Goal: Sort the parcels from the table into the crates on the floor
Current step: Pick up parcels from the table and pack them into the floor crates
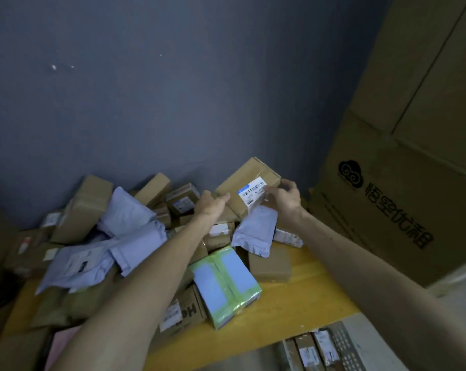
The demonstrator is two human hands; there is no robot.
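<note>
The cardboard box (249, 174) sits tilted at the back right of the heap of parcels (135, 245), close to the wall, its white label (253, 194) facing the camera; it is propped on other parcels, not flat on the counter (293, 298). The right hand (284, 196) curls its fingers round the box's right end, beside the label; the left hand (213, 203) is spread, fingers straight against the box's lower left side, thumb raised; whether it bears any weight I cannot tell.

The box looks stiff and taped shut, so it should keep its shape under a squeeze; its weight cannot be read, though its size suggests something modest. The tape and the glossy label may be slick, so the bare cardboard at the two ends is likely the better hold, one hand on each.

A grey poly mailer (254, 231) lies just below the box and seems to lean on it; lifting the box could let that soft bag slide. Nearer lies a green-wrapped pack (226, 286); below the counter's edge, a perforated crate (344, 346) already holds some parcels; a large printed carton (387, 215) stands to the right.
</note>
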